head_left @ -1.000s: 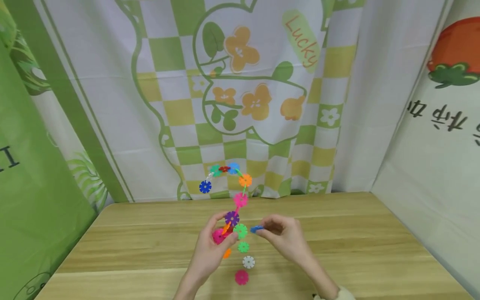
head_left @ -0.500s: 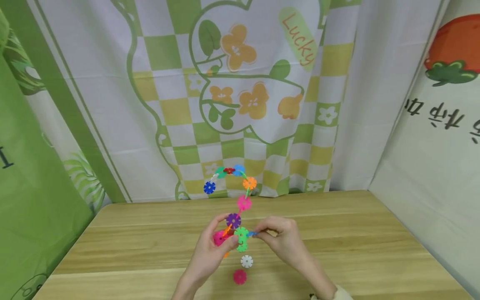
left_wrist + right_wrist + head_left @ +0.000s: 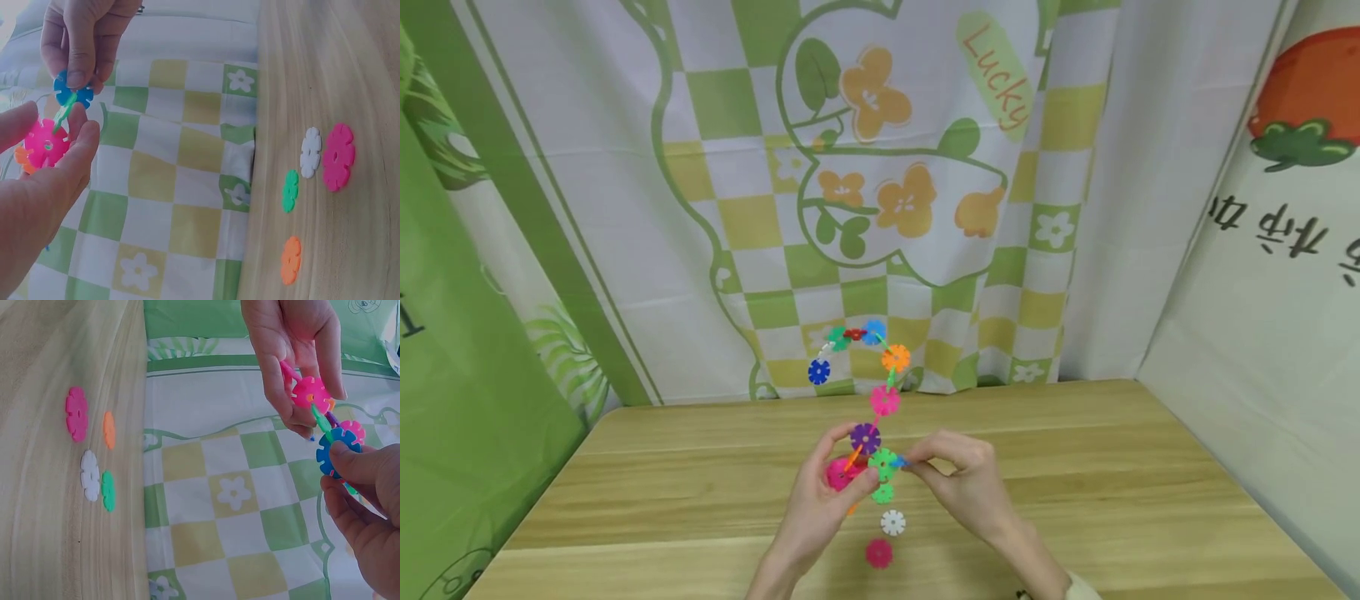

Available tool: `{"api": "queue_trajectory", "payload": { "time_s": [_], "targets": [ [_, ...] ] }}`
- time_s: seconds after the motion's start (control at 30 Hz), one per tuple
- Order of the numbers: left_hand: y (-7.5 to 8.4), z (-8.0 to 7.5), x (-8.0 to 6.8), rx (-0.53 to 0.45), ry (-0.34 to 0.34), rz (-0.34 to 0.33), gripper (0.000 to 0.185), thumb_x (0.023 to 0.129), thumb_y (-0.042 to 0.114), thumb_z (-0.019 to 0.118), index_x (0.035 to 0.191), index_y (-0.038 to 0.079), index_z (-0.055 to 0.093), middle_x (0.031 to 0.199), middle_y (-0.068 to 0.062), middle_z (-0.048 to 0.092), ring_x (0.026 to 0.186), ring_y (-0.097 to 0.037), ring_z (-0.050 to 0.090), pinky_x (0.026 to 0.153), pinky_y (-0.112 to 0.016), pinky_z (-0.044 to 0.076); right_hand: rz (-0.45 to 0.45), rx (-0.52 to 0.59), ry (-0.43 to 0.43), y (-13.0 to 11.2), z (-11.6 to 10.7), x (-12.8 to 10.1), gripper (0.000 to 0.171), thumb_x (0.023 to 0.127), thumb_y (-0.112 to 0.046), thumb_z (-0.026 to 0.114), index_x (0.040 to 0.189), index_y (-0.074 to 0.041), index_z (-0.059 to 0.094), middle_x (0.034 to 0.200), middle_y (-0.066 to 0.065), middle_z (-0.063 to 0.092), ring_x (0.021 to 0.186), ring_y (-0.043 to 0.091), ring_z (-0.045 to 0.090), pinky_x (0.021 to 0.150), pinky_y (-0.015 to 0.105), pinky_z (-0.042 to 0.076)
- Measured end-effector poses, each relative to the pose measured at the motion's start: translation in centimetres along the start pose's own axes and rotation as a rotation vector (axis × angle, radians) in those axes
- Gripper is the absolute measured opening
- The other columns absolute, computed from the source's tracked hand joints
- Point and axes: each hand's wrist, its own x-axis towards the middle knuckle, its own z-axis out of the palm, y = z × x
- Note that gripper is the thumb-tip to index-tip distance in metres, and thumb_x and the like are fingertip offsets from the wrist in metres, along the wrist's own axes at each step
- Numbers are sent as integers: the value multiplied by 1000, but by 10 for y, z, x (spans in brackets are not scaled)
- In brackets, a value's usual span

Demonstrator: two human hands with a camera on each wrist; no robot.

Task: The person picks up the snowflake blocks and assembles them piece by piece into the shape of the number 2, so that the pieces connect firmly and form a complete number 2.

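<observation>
The left hand [image 3: 827,492] is curled round the lower end of a chain of snowflake discs [image 3: 880,392], thumb and fingers closed about the pink disc [image 3: 45,144] at its base. That grip seems meant to steady the chain, which rises from the hand and arches over to the left above both hands, ending in a dark blue disc [image 3: 818,372].

The right hand [image 3: 958,479] pinches a light blue disc [image 3: 334,453] between thumb and forefinger, its other fingers loosely bent. It holds the piece edge-on against the green disc [image 3: 882,462] that juts from the chain just beside the left fingertips, apparently so the notches can meet. In the right wrist view the blue piece touches the green one; whether they are locked together cannot be told.

So the chain lies between the two hands and above them, gripped by the left and met by the right.

On the wooden table [image 3: 1112,500], below and just nearer the person than the hands, lie loose discs: a green one [image 3: 290,190], a white one [image 3: 892,522], a pink one [image 3: 878,553] and an orange one [image 3: 290,259], apart from both hands.
</observation>
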Motion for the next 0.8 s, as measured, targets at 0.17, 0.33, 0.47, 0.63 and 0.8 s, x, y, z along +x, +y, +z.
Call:
{"api": "queue_trajectory", "payload": {
  "time_s": [0.17, 0.33, 0.47, 0.63, 0.8],
  "targets": [
    [2, -2, 0, 5, 3, 0, 57, 85, 5, 70, 135, 9, 44, 108, -23, 63, 92, -23, 67, 84, -37, 54, 14, 16, -16, -2, 1, 0, 28, 61, 16, 78, 78, -4, 70, 78, 9, 71, 68, 19, 68, 71, 19, 54],
    [5, -5, -1, 30, 15, 4, 57, 85, 5, 70, 136, 9, 44, 109, -22, 63, 93, -23, 66, 85, -37, 54, 75, -1, -10, -6, 0, 3, 33, 62, 14, 80, 88, -3, 70, 85, 9, 71, 73, 21, 67, 70, 22, 55],
    [10, -7, -1, 42, 37, 13, 57, 86, 5, 69, 136, 7, 43, 112, -22, 62, 94, -24, 66, 84, -34, 54, 128, -67, 19, -8, -4, 5, 43, 58, 15, 81, 96, -1, 68, 88, 9, 70, 73, 21, 65, 63, 27, 56],
    [12, -8, -3, 33, 55, 16, 56, 86, 2, 68, 136, 7, 44, 113, -23, 61, 95, -26, 66, 82, -32, 55, 342, -106, -39, -7, -5, -1, 39, 61, 12, 81, 96, -1, 68, 88, 8, 70, 72, 21, 66, 60, 29, 56],
    [13, -8, -3, 42, 61, 3, 54, 86, -1, 66, 136, 8, 44, 114, -23, 59, 94, -26, 65, 83, -31, 55, 636, -108, -251, -4, -1, -5, 27, 73, 0, 80, 97, -3, 68, 89, 8, 69, 70, 17, 64, 63, 21, 53]
  ]
}}
